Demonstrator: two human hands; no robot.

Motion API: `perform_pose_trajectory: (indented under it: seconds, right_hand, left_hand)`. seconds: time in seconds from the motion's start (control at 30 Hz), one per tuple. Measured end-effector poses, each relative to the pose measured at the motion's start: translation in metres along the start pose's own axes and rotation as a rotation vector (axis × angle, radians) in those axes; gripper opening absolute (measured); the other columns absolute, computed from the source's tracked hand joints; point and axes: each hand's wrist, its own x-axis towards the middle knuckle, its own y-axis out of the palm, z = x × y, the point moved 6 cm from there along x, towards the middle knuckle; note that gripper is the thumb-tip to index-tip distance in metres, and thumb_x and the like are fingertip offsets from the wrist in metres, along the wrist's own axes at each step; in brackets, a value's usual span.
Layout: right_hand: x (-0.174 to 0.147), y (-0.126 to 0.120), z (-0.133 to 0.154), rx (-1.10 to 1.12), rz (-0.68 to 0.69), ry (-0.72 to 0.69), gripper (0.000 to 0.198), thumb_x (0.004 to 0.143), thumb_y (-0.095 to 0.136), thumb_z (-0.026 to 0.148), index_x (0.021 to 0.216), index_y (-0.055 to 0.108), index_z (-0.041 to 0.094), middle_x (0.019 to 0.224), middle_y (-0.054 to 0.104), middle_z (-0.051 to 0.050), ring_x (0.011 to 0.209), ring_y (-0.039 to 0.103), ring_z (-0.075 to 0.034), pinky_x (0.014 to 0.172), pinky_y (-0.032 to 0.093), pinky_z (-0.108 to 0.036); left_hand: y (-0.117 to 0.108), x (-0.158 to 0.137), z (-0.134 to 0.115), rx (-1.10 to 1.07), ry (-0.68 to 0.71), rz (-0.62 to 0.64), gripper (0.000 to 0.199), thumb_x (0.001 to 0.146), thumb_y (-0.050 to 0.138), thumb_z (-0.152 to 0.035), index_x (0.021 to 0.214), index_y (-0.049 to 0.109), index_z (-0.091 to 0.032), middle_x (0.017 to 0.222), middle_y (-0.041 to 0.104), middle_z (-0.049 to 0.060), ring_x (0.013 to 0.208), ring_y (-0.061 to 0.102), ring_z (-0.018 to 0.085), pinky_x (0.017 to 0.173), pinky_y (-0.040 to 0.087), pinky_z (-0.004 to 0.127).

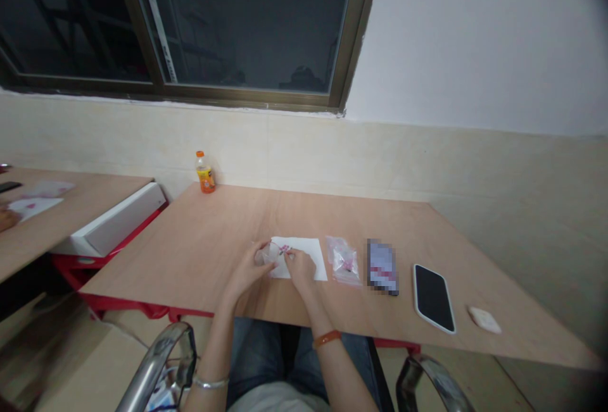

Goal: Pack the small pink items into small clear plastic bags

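A white sheet of paper [313, 254] lies on the wooden table in front of me, with small pink pieces [285, 248] between my hands over it. My left hand [249, 271] is curled at the sheet's left edge, its thumb and fingers closed around a small see-through plastic piece [265, 255]. Over the middle of the paper, my right hand [303, 268] pinches with thumb and forefinger beside the pink pieces. What sits in that pinch is too small to name. Just right of the paper rests a clear plastic bag [344, 261] with small pink and white contents.
Farther right are a blurred-out phone-like object [382, 266], a white-edged phone [434, 298] and a small white case [484, 319]. An orange drink bottle [206, 173] stands at the back left. Another person's hand [8, 217] is at the neighbouring table [109, 183]; a long white box [118, 219] lies between.
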Motion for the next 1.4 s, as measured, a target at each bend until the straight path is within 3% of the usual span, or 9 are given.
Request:
perform_pose_trajectory:
  seconds: [0.1,0.27,0.43,0.53,0.7,0.83,1.03,1.17,1.4]
  right_hand:
    - [0.004,-0.022,0.009,0.115,-0.052,-0.047,0.025,0.082,0.051,0.034,0.087,0.072,0.021,0.083,0.072,-0.007,0.070,0.065,-0.018,0.053,0.039,-0.022]
    - [0.004,-0.070,0.038,0.276,-0.127,-0.202,0.031,0.081,0.051,0.042,0.086,0.072,0.019,0.051,0.062,0.000,0.047,0.052,-0.012,0.045,0.031,-0.021]
    - [-0.005,-0.086,0.069,0.243,0.027,-0.445,0.024,0.082,0.053,0.035,0.090,0.072,0.023,0.068,0.069,0.000,0.056,0.056,-0.012,0.050,0.033,-0.021]
    - [-0.005,-0.086,0.074,0.190,0.082,-0.498,0.024,0.083,0.053,0.035,0.097,0.070,0.024,0.072,0.070,0.000,0.059,0.058,-0.013,0.052,0.035,-0.021]
    - [0.014,-0.085,0.059,0.155,0.065,-0.400,0.030,0.086,0.049,0.033,0.107,0.066,0.019,0.088,0.071,-0.005,0.072,0.063,-0.015,0.062,0.042,-0.022]
    - [0.031,-0.061,0.034,-0.001,0.178,-0.324,0.032,0.086,0.049,0.023,0.115,0.060,0.017,0.105,0.068,-0.008,0.090,0.063,-0.017,0.076,0.045,-0.024]
    - [0.039,-0.024,0.006,-0.103,0.302,-0.285,0.026,0.085,0.055,0.024,0.110,0.059,0.015,0.106,0.064,-0.009,0.096,0.060,-0.020,0.085,0.046,-0.034]
    - [0.036,-0.017,0.005,-0.138,0.357,-0.294,0.030,0.088,0.052,0.033,0.113,0.054,0.016,0.114,0.056,-0.007,0.097,0.057,-0.020,0.082,0.049,-0.040]
    - [0.035,-0.016,0.014,-0.167,0.392,-0.316,0.028,0.088,0.052,0.033,0.111,0.055,0.017,0.114,0.055,-0.006,0.097,0.057,-0.021,0.082,0.049,-0.038]
  left_hand:
    - [0.000,0.000,0.006,0.009,-0.003,0.011,0.049,0.062,0.070,-0.022,0.109,0.056,-0.017,0.110,0.061,0.008,0.103,0.056,0.022,0.094,0.042,0.039]
    - [0.001,0.000,0.018,0.027,0.003,0.017,0.052,0.064,0.070,-0.026,0.113,0.055,-0.017,0.113,0.059,0.009,0.104,0.056,0.023,0.093,0.042,0.039]
    - [0.007,0.001,0.021,0.026,0.033,0.037,0.050,0.065,0.070,-0.027,0.112,0.056,-0.018,0.113,0.060,0.009,0.104,0.055,0.022,0.093,0.042,0.038]
    - [0.009,0.003,0.025,-0.018,0.020,0.037,0.052,0.064,0.070,-0.027,0.113,0.056,-0.018,0.114,0.060,0.009,0.105,0.056,0.022,0.093,0.043,0.038]
    - [0.009,0.008,0.034,-0.053,-0.029,0.001,0.058,0.059,0.075,-0.028,0.113,0.058,-0.016,0.114,0.061,0.011,0.108,0.054,0.026,0.097,0.040,0.041]
    - [0.010,0.009,0.037,-0.095,-0.039,0.023,0.060,0.060,0.074,-0.030,0.115,0.056,-0.016,0.115,0.060,0.011,0.106,0.056,0.026,0.094,0.042,0.041]
    - [0.006,0.011,0.035,-0.096,-0.027,-0.003,0.056,0.063,0.072,-0.024,0.116,0.055,-0.016,0.119,0.059,0.011,0.110,0.053,0.025,0.096,0.041,0.041]
    - [0.002,0.012,0.029,-0.118,-0.013,-0.031,0.053,0.063,0.070,-0.021,0.115,0.056,-0.016,0.118,0.059,0.011,0.109,0.054,0.024,0.097,0.040,0.040]
    - [0.001,0.014,0.027,-0.083,-0.018,-0.060,0.052,0.062,0.071,-0.020,0.112,0.057,-0.016,0.116,0.060,0.011,0.108,0.055,0.024,0.096,0.041,0.039]
